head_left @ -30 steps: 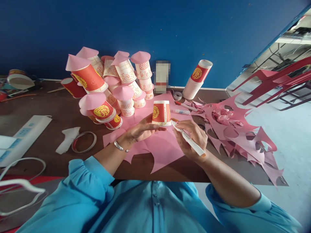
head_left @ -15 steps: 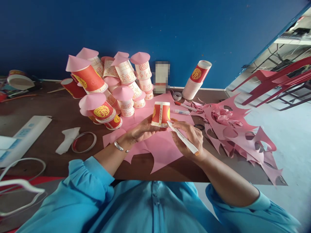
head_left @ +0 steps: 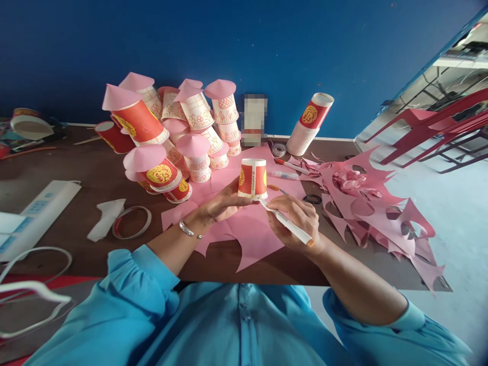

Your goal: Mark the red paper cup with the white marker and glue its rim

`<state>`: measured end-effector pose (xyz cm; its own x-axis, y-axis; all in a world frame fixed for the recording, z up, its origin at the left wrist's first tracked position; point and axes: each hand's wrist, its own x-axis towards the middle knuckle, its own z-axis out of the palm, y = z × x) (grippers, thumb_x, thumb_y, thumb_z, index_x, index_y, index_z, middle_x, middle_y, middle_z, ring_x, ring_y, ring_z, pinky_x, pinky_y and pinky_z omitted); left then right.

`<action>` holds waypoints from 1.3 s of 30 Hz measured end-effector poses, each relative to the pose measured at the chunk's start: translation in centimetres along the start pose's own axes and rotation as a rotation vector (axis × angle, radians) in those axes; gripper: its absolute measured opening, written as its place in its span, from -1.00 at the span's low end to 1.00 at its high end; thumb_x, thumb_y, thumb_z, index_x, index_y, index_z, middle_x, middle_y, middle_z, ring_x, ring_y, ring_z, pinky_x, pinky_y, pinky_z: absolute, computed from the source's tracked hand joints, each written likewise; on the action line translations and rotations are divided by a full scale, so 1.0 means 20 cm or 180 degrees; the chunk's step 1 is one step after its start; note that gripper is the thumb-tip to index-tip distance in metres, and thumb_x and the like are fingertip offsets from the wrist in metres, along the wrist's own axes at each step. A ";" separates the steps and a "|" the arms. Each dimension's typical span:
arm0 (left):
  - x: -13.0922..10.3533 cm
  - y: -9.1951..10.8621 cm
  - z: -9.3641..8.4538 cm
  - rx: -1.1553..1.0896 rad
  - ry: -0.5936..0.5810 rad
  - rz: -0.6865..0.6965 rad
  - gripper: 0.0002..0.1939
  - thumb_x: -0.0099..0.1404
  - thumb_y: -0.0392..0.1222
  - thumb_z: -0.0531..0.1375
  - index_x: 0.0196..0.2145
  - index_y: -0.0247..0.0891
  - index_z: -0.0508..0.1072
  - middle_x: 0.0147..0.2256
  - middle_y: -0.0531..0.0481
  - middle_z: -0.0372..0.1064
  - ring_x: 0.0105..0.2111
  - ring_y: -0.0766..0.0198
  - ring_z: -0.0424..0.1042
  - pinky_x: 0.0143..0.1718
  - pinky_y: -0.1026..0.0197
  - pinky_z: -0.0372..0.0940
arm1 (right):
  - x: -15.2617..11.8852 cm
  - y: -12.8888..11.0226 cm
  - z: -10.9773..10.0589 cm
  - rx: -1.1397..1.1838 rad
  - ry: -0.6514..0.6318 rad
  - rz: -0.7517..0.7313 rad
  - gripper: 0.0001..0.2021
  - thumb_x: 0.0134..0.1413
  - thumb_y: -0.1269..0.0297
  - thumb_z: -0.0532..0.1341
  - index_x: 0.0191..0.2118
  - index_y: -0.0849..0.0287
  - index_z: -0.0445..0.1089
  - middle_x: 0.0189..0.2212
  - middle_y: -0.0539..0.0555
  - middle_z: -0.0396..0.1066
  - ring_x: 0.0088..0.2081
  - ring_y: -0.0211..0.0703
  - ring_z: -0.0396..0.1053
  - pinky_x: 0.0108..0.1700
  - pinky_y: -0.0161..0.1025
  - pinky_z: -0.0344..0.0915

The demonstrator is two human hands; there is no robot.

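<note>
Above the pink paper, my left hand (head_left: 224,204) is closed around the lower side of a red and white paper cup (head_left: 253,179) with yellow patterns. The cup stands bottom-up, its wider rim low. In my right hand (head_left: 296,216) is a white marker (head_left: 293,228) with an orange end, held like a pen. Its narrow tip meets or nearly meets the cup's lower rim; I cannot tell if they touch. Under both hands lie pink paper sheets (head_left: 255,234) with curved cut edges.
Paper-cup towers with pink cone roofs (head_left: 192,146) stand at back left. A cup stack (head_left: 305,127) leans near the blue wall. Cut pink scraps (head_left: 381,213) cover the right side. A tape roll (head_left: 131,222) and a power strip (head_left: 38,216) lie left.
The marker's tip has dropped slightly, from the cup's lower right side to its bottom rim. My left hand still holds the cup in nearly the same place.
</note>
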<state>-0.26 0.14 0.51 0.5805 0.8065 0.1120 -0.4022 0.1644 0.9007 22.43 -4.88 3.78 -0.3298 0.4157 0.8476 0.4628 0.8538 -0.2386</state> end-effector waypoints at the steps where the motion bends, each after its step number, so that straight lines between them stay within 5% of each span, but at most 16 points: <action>1: 0.00 0.02 0.02 0.0022 0.0011 -0.0047 -0.70 0.28 -0.06 0.59 -0.05 -0.03 0.72 0.05 0.03 0.73 0.10 0.06 0.71 0.22 0.03 0.54 | 0.00 0.00 0.00 -0.0019 -0.0007 -0.0014 -0.82 0.43 0.46 0.32 0.01 0.04 0.50 -0.28 0.03 0.71 -0.35 -0.13 0.70 -0.29 -0.27 0.61; 5: -0.01 0.06 0.05 0.0144 0.0018 -0.0139 -0.38 0.27 -0.10 0.59 0.26 0.11 0.64 0.00 0.05 0.73 0.06 0.02 0.72 0.22 -0.03 0.55 | 0.00 0.00 0.00 -0.0054 -0.0008 -0.0053 -0.88 0.47 0.42 0.30 -0.02 0.04 0.48 -0.29 0.04 0.70 -0.37 -0.14 0.69 -0.30 -0.27 0.60; 9: -0.01 0.05 0.03 0.0255 0.0011 -0.0104 -0.28 0.27 -0.05 0.59 0.35 0.14 0.58 0.06 0.03 0.72 0.14 -0.02 0.70 0.23 -0.02 0.55 | -0.01 0.00 0.01 -0.0024 -0.0028 -0.0028 -0.90 0.47 0.41 0.31 -0.04 0.05 0.50 -0.29 0.05 0.70 -0.36 -0.14 0.69 -0.30 -0.27 0.59; 18: 0.02 -0.01 -0.01 0.0325 -0.0055 -0.0032 -0.31 0.35 0.01 0.56 0.38 0.06 0.56 0.25 -0.07 0.66 0.29 -0.08 0.61 0.35 -0.12 0.49 | -0.01 0.01 0.01 0.0016 -0.0096 -0.0009 -0.92 0.49 0.39 0.30 -0.05 0.05 0.51 -0.29 0.04 0.71 -0.36 -0.16 0.68 -0.30 -0.26 0.59; 39: 0.02 -0.01 -0.01 0.0211 -0.0060 -0.0097 -0.28 0.32 0.00 0.59 0.38 0.05 0.55 0.22 -0.08 0.67 0.27 -0.09 0.61 0.31 -0.10 0.49 | 0.01 0.00 0.00 -0.0151 -0.0072 0.0017 -0.86 0.48 0.45 0.29 -0.03 0.03 0.48 -0.33 0.00 0.67 -0.35 -0.14 0.69 -0.30 -0.27 0.57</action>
<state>-0.04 0.48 0.29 0.6053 0.7907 0.0916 -0.3368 0.1501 0.9295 22.39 -4.81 3.88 -0.3455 0.4277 0.8353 0.5028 0.8359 -0.2200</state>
